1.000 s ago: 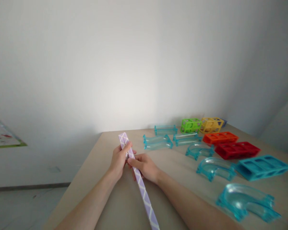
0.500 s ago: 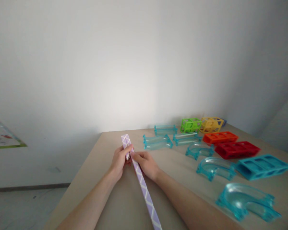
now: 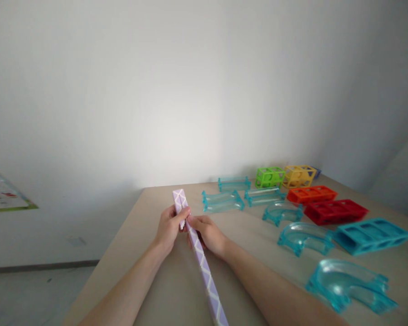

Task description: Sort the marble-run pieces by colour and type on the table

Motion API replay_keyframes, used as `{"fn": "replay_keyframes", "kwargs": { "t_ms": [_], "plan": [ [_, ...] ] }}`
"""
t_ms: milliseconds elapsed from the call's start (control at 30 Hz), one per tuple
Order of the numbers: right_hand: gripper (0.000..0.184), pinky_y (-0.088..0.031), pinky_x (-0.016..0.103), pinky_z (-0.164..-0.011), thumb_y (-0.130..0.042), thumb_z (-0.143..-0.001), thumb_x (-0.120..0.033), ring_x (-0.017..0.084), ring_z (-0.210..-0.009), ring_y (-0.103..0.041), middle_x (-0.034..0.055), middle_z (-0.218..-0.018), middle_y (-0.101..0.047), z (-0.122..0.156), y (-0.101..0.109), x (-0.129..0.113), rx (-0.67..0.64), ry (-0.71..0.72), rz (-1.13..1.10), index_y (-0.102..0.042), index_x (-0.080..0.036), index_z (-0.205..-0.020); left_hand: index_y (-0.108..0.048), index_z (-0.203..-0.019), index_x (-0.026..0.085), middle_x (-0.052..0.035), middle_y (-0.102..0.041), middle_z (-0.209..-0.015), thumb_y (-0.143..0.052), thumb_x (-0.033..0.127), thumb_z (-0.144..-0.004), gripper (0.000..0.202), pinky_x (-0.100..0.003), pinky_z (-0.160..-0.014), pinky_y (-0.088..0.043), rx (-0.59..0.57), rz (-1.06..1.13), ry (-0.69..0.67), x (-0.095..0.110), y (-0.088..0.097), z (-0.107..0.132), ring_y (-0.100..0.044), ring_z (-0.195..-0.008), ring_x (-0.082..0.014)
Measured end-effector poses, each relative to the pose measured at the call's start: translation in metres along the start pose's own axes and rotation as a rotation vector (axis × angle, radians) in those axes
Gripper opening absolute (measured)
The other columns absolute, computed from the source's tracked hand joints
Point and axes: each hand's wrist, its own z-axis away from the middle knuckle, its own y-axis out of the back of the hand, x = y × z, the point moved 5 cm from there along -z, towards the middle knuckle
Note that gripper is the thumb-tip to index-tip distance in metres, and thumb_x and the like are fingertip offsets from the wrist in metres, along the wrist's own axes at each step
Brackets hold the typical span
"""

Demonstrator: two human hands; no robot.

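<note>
A long purple-and-white snake puzzle (image 3: 204, 267) runs from the bottom edge of the view up to both hands. Its far end is doubled back, so two short lengths lie side by side there. My left hand (image 3: 169, 225) is closed round that doubled end, thumb on top. Just to its right, my right hand (image 3: 207, 232) pinches the long straight part near the fold, with the thumb on its upper face. Fingers beneath the puzzle are partly hidden. The near end of the puzzle runs out of view.
Clear blue track pieces (image 3: 350, 283), some curved and some straight, lie on the table (image 3: 136, 213) to the right. Beyond them are block frames: teal (image 3: 374, 234), red (image 3: 336, 212), orange (image 3: 312, 194), green (image 3: 270, 176) and yellow (image 3: 299, 175). A wall (image 3: 190, 90) stands behind.
Both hands keep their grip in nearly the same place. The doubled end of the snake puzzle has shifted very slightly to the right, and the fingers of my right hand have moved a little underneath.
</note>
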Motion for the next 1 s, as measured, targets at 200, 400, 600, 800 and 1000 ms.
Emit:
{"fn": "replay_keyframes", "kwargs": {
  "t_ms": [200, 400, 600, 800, 1000],
  "plan": [
    [0.058, -0.031, 0.024, -0.041, -0.034, -0.089, -0.062, 0.012, -0.035, -0.044, 0.0003, -0.040, -0.054, -0.003, 0.002, 0.003, -0.017, -0.017, -0.048, -0.059, -0.015, -0.067, -0.064, -0.072, 0.014, 0.0011, -0.057, -0.052, -0.074, 0.039, -0.072, 0.027, -0.022, -0.043, -0.031, -0.099, -0.045, -0.055, 0.007, -0.001, 0.003, -0.048, -0.043, -0.0096],
    [0.055, -0.032, 0.023, -0.042, -0.035, -0.091, -0.058, 0.011, -0.034, -0.043, -0.0007, -0.038, -0.054, -0.003, 0.003, 0.003, -0.024, -0.040, -0.106, -0.059, -0.015, -0.067, -0.063, -0.077, 0.013, 0.0019, -0.054, -0.049, -0.068, 0.042, -0.079, 0.029, -0.022, -0.043, -0.031, -0.124, -0.041, -0.085, 0.008, -0.003, 0.003, -0.047, -0.043, -0.0097],
    [0.053, -0.028, 0.023, -0.038, -0.032, -0.093, -0.053, 0.010, -0.031, -0.041, 0.0008, -0.036, -0.054, -0.001, 0.000, 0.002, -0.124, -0.133, -0.203, -0.059, -0.015, -0.068, -0.062, -0.085, 0.013, 0.0018, -0.056, -0.050, -0.071, 0.041, -0.077, 0.030, -0.023, -0.047, -0.032, -0.240, -0.014, -0.111, 0.012, -0.002, 0.003, -0.049, -0.045, -0.0110],
    [0.050, -0.029, 0.022, -0.037, -0.029, -0.093, -0.055, 0.011, -0.031, -0.039, -0.0007, -0.037, -0.050, 0.004, -0.007, 0.003, -0.248, -0.261, -0.354, -0.055, -0.018, -0.071, -0.060, -0.087, 0.014, 0.0010, -0.057, -0.051, -0.070, 0.045, -0.076, 0.035, -0.024, -0.047, -0.031, -0.331, 0.008, -0.139, 0.018, -0.002, 0.005, -0.050, -0.045, -0.0115],
    [0.052, -0.026, 0.020, -0.034, -0.025, -0.095, -0.056, 0.010, -0.029, -0.034, -0.0017, -0.036, -0.048, 0.005, -0.013, 0.001, -0.288, -0.337, -0.426, -0.054, -0.018, -0.074, -0.062, -0.084, 0.013, 0.0011, -0.056, -0.050, -0.070, 0.044, -0.076, 0.033, -0.024, -0.047, -0.034, -0.289, -0.005, -0.123, 0.014, 0.000, 0.003, -0.050, -0.045, -0.0116]
  ]
}}
